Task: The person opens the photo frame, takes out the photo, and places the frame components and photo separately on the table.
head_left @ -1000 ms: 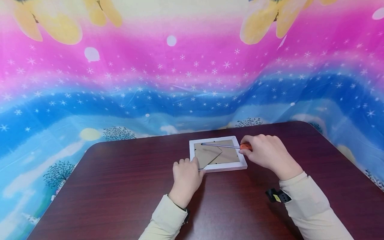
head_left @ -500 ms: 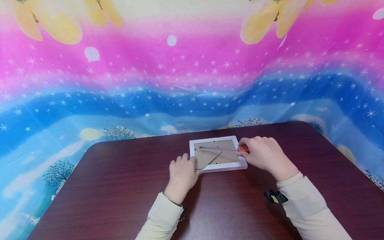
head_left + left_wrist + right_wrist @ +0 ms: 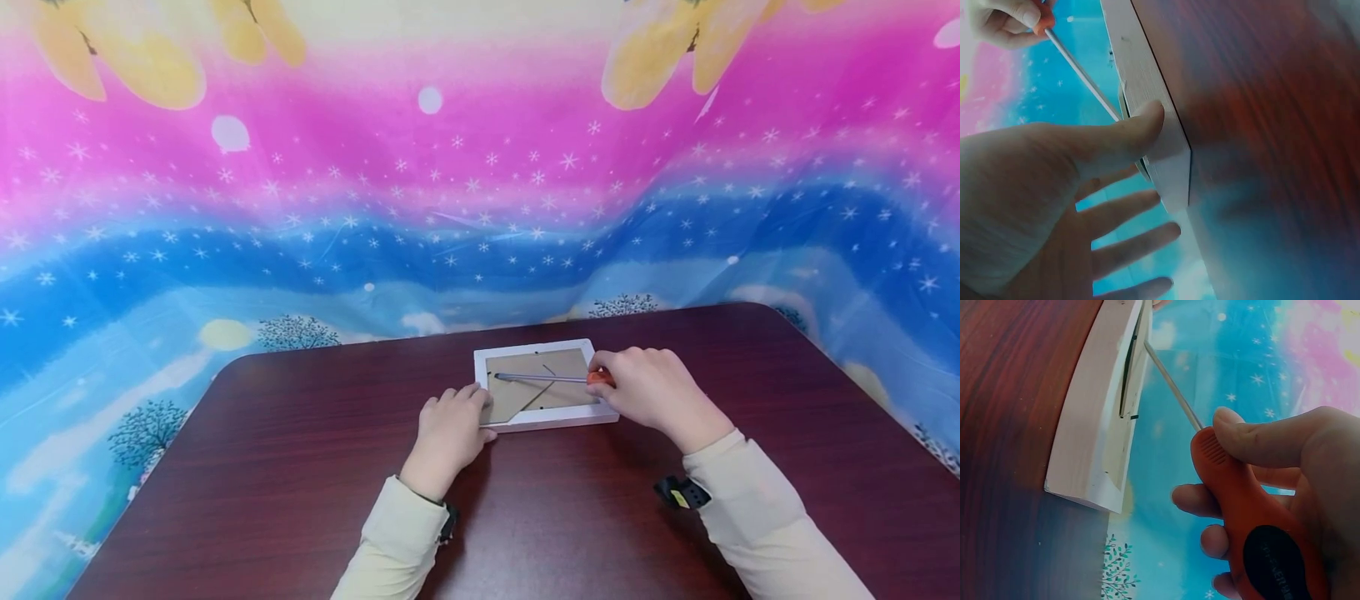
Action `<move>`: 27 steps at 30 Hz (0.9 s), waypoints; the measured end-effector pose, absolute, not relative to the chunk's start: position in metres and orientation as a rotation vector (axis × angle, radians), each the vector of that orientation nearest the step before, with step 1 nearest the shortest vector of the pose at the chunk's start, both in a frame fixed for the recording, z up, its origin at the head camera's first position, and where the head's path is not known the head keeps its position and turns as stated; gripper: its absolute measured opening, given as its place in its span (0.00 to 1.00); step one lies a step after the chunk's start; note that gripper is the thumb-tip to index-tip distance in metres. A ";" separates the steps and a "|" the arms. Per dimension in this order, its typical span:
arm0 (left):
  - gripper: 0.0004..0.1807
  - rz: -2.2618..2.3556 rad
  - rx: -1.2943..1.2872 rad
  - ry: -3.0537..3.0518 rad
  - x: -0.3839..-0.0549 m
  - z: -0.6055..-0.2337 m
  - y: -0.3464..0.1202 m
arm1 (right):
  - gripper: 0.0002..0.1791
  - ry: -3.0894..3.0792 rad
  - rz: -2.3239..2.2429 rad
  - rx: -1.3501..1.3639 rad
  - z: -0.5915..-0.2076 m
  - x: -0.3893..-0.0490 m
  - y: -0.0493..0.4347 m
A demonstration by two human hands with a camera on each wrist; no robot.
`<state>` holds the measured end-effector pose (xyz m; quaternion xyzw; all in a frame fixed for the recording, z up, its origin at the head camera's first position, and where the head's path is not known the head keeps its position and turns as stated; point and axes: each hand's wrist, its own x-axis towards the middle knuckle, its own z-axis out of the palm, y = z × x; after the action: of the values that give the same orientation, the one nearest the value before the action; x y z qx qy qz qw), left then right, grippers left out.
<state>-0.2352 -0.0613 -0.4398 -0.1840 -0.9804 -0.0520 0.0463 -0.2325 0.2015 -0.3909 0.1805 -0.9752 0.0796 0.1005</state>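
A white picture frame [image 3: 573, 413] lies face down, its tan backing board [image 3: 572, 393] upward. A thin flap [image 3: 504, 408] with a slanted edge stands slightly off the board on the left. My left hand [image 3: 448, 429] holds the frame's near left corner. In the left wrist view its thumb [image 3: 1141, 128] presses the frame's outer side, and the other fingers spread beyond the corner. My right hand [image 3: 651, 392] grips a screwdriver [image 3: 1238, 494] by its orange handle. The shaft points left across the back, its tip near a small dark tab at the left inner edge.
The dark red-brown wooden table [image 3: 300, 467] extends around the frame on all sides. Behind it hangs a colourful cloth [image 3: 450, 208] with snowflakes and trees. Black straps [image 3: 681, 493] sit at both wrists, over light sleeves.
My right hand has moved left and slightly nearer, bringing the screwdriver tip down and left along the backing. The left hand has slid a little left along the corner. The frame stays put.
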 end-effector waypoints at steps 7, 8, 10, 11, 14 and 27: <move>0.22 -0.224 -0.629 -2.965 -0.242 -0.442 -0.069 | 0.08 -2.870 0.243 0.546 -0.397 -0.237 0.201; 0.22 -0.236 -0.636 -2.965 -0.242 -0.443 -0.070 | 0.08 -2.876 0.243 0.542 -0.398 -0.237 0.201; 0.22 -0.256 -0.651 -2.962 -0.242 -0.443 -0.071 | 0.08 -2.882 0.249 0.540 -0.400 -0.238 0.201; 0.22 -0.264 -0.655 -2.961 -0.243 -0.443 -0.071 | 0.08 -2.885 0.250 0.540 -0.400 -0.238 0.202; 0.22 -0.276 -0.660 -2.963 -0.243 -0.443 -0.071 | 0.09 -2.892 0.256 0.537 -0.401 -0.239 0.202; 0.20 -0.271 -0.641 -2.939 -0.242 -0.445 -0.068 | 0.07 -2.916 0.277 0.559 -0.408 -0.241 0.202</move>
<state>-0.2419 -0.0684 -0.4450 -0.2118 -0.9713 -0.0896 0.0609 -0.2410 0.2019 -0.4082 0.1868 -0.9748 0.0927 0.0796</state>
